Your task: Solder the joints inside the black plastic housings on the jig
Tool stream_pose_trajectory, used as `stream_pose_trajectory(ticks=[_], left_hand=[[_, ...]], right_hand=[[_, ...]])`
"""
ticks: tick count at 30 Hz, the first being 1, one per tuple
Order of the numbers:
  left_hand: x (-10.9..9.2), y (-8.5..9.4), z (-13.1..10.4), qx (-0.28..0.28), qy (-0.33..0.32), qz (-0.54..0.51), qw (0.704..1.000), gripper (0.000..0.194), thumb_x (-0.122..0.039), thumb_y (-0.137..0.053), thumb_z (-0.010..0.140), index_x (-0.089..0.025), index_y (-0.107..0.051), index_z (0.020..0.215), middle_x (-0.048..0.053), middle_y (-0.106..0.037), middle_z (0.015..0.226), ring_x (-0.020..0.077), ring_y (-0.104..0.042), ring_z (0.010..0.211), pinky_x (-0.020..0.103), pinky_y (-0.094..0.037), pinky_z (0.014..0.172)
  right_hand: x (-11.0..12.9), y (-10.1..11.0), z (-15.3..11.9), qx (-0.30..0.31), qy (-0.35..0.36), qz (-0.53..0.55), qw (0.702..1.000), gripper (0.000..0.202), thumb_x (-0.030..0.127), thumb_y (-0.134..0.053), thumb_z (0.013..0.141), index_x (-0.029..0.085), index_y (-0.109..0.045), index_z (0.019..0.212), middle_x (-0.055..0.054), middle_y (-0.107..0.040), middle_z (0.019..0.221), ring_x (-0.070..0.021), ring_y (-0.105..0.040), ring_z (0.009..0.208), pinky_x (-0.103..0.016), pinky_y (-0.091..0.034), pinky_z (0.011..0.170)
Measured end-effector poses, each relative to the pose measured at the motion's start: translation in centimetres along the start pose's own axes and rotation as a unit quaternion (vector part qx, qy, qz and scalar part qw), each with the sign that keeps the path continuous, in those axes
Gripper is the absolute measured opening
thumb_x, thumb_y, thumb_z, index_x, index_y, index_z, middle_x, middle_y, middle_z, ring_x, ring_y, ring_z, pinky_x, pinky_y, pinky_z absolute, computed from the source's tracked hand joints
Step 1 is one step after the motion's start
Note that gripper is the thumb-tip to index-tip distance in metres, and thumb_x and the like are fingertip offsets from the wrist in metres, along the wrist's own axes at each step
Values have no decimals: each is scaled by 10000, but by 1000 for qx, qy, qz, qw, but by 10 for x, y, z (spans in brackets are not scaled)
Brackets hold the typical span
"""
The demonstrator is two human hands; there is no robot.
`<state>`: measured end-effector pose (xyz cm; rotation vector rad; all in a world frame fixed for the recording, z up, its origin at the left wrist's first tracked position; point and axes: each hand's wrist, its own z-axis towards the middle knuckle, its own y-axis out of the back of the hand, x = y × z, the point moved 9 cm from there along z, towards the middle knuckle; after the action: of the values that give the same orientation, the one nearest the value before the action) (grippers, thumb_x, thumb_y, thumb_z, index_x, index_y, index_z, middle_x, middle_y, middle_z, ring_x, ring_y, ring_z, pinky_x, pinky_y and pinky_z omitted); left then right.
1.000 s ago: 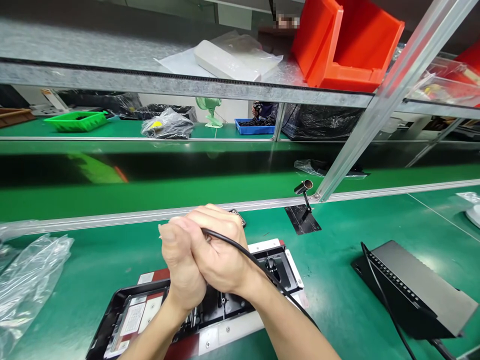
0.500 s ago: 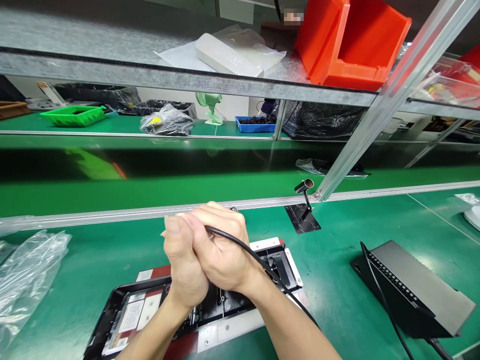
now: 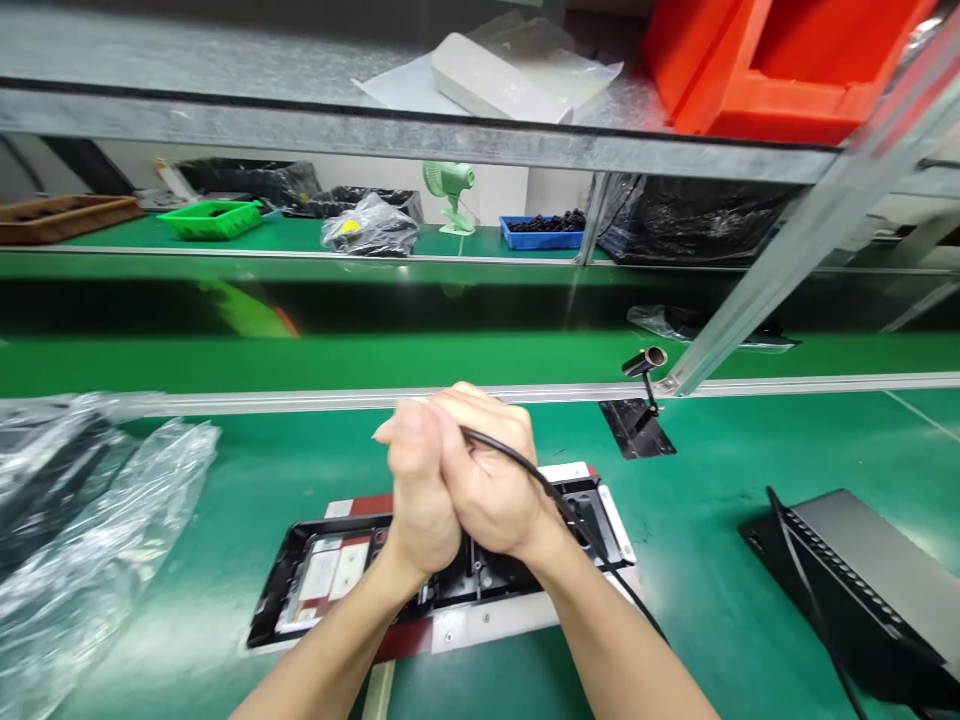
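Observation:
My left hand (image 3: 422, 490) and my right hand (image 3: 499, 485) are closed and pressed together in front of me. A black cable (image 3: 556, 497) comes out of the top of my right fist and runs back across the right forearm. Whatever else the fists enclose is hidden behind the fingers. Under them lies a long black plastic housing (image 3: 271, 590), hollow side up, with ribs and screw posts inside. It sits in a red and white fixture (image 3: 517, 615). My hands and forearms cover the housing's middle.
Clear plastic bags (image 3: 142, 520) lie at the left. On the right are a black and grey metal box (image 3: 862, 570) with a cable and a small stand (image 3: 645, 430) with a tube holder. A metal shelf (image 3: 337, 125) crosses above, carrying a red bin (image 3: 780, 100).
The view has turned a little left, so the bench, housing and hands appear farther right. Both hands stay closed together, with the cable still in the right one.

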<state>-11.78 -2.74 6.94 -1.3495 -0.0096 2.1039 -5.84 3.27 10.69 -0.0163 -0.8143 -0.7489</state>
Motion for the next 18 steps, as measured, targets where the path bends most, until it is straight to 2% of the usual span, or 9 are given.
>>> stream_pose_trajectory(ticks=[4,9,15,18], left_hand=[[2,-6,-1,39,12,6,999,487,-585,-421,1009,-204,-472,711,-6,-458,718,147,-446,656,297,-445,630],[-1,-10,-1,58,-4,3,998,472,-533,-382,1038,-203,-473,712,-11,-443,680,145,-426,617,308,-395,582],[3,-16,0,76,20,17,997,529,-628,-388,999,-212,-468,682,4,-479,696,175,-455,671,348,-410,647],[2,-16,0,71,8,29,997,545,-645,-366,993,-214,-438,667,14,-479,694,178,-472,664,342,-421,639]], right_hand=[[-4,0,0,-5,-10,19,1000,419,398,-417,1040,236,-705,782,-17,-747,813,-152,-668,767,-323,-541,794],[-6,-1,0,-9,-10,48,999,419,379,-401,1047,227,-704,802,-40,-723,787,-169,-674,789,-342,-542,806],[-9,-1,0,-9,-20,46,999,414,350,-400,1041,218,-666,754,-43,-671,737,-170,-629,743,-350,-534,789],[-10,-1,-1,-13,-20,54,998,410,320,-414,1037,197,-639,717,-47,-650,719,-164,-606,730,-347,-521,779]])
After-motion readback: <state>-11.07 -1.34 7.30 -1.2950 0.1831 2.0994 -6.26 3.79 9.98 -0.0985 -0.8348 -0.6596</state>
